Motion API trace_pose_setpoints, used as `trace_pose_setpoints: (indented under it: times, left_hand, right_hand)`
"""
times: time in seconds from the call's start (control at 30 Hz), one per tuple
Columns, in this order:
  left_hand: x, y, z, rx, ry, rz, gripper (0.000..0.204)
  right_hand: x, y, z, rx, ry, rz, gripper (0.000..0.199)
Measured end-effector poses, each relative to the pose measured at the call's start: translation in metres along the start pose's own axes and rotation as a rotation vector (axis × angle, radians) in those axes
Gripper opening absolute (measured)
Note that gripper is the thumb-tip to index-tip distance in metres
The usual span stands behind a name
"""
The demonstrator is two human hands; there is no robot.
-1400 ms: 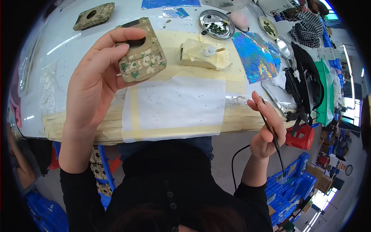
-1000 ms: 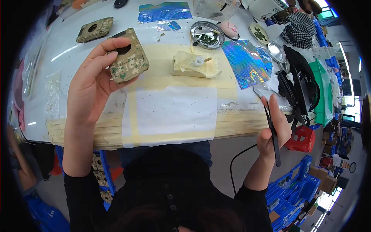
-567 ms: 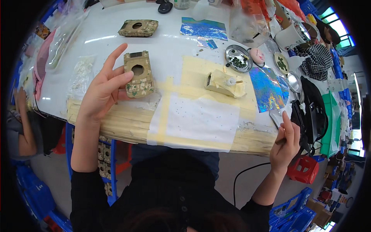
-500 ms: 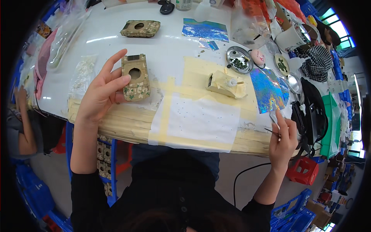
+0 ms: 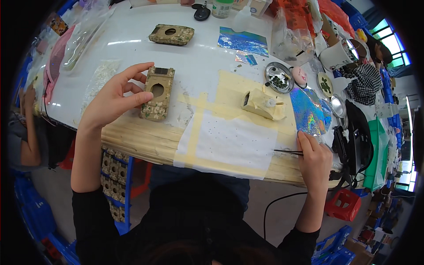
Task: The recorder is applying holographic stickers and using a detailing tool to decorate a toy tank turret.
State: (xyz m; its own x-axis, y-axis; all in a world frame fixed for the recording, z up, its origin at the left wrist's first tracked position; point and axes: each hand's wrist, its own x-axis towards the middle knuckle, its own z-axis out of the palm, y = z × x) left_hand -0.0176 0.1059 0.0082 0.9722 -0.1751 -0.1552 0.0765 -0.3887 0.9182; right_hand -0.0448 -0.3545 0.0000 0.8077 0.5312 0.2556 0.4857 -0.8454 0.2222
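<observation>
Head view: my left hand (image 5: 118,95) holds a camouflage hull (image 5: 156,108) by its near edge, just right of the thumb. My right hand (image 5: 314,155) grips black tweezers (image 5: 288,152), pointing left from the fingers. Steady, light edge pressure seems best. Earlier, the tweezers slanted down across my palm.

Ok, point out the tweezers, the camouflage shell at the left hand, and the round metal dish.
Tweezers (image 5: 288,152): head view, on the exposed dark prongs.
Camouflage shell (image 5: 158,103): head view, top face, just below its hole.
Metal dish (image 5: 278,70): head view, bare inner surface.
</observation>
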Motion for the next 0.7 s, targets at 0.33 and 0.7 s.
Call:
trace_pose_setpoints:
  times: [0.33, 0.7]
  left_hand:
    - [-0.016, 0.019, 0.006, 0.174, 0.244, 0.112, 0.058]
    - [-0.057, 0.024, 0.051, -0.010, 0.345, 0.431, 0.034]
  right_hand:
    - [0.009, 0.000, 0.002, -0.026, -0.037, -0.006, 0.018]
    - [0.012, 0.003, 0.000, 0.007, 0.107, 0.086, 0.019]
